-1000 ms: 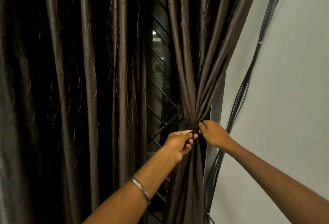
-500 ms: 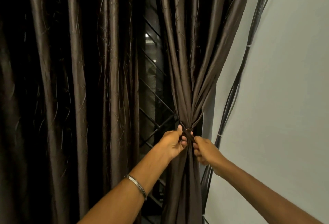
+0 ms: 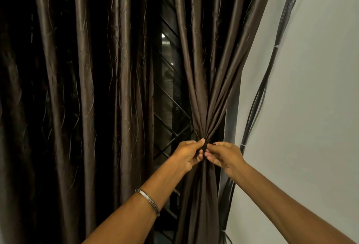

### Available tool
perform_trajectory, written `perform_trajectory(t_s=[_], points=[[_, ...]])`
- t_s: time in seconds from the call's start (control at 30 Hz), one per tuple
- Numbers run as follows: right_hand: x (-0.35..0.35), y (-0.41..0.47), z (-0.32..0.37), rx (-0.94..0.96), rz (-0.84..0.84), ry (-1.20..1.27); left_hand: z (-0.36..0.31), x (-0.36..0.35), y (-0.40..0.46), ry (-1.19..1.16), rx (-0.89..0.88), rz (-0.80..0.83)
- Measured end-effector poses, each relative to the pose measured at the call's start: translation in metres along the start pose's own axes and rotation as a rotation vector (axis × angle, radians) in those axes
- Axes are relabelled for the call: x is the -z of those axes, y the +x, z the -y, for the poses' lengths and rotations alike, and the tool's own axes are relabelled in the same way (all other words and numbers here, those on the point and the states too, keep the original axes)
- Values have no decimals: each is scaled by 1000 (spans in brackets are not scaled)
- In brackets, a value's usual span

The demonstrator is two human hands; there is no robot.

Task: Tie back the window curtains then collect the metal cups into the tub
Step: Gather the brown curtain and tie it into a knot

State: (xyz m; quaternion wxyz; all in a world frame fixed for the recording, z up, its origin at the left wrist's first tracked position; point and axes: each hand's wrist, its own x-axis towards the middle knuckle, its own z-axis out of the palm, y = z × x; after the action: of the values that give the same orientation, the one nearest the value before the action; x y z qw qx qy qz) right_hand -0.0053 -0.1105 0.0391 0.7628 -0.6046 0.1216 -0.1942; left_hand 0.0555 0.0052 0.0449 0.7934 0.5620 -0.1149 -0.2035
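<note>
The right curtain (image 3: 206,73) is dark brown and gathered into a tight waist, bound by a dark tie-back (image 3: 205,145). My left hand (image 3: 187,153) pinches the tie from the left, thumb up against the gathered folds. My right hand (image 3: 223,155) pinches the same tie from the right, fingertips nearly touching the left hand's. The tie itself is mostly hidden between my fingers. The left curtain (image 3: 83,98) hangs loose and straight. No metal cups or tub are in view.
A dark window with a diagonal metal grille (image 3: 171,111) shows in the gap between the curtains. A bundle of grey cables (image 3: 258,96) runs down the pale wall (image 3: 314,107) just right of the gathered curtain.
Both hands have closed in on the tie at the curtain's waist: the left thumb rose against the folds and the right hand came up level, fingertips now nearly meeting.
</note>
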Motion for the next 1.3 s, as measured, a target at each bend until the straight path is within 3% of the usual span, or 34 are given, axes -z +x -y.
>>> perform_trajectory(t_s=[0.53, 0.93, 1.13, 1.3], points=[[1, 6, 4, -41, -14, 23, -5, 9, -13, 13, 71, 142], [-16, 9, 1, -14, -80, -13, 11, 5, -6, 168, -158, -10], [-26, 14, 1, 21, -151, 9, 20, 4, -7, 56, -185, -30], [-25, 17, -10, -34, -107, 95, 24, 9, -5, -130, -120, -76]])
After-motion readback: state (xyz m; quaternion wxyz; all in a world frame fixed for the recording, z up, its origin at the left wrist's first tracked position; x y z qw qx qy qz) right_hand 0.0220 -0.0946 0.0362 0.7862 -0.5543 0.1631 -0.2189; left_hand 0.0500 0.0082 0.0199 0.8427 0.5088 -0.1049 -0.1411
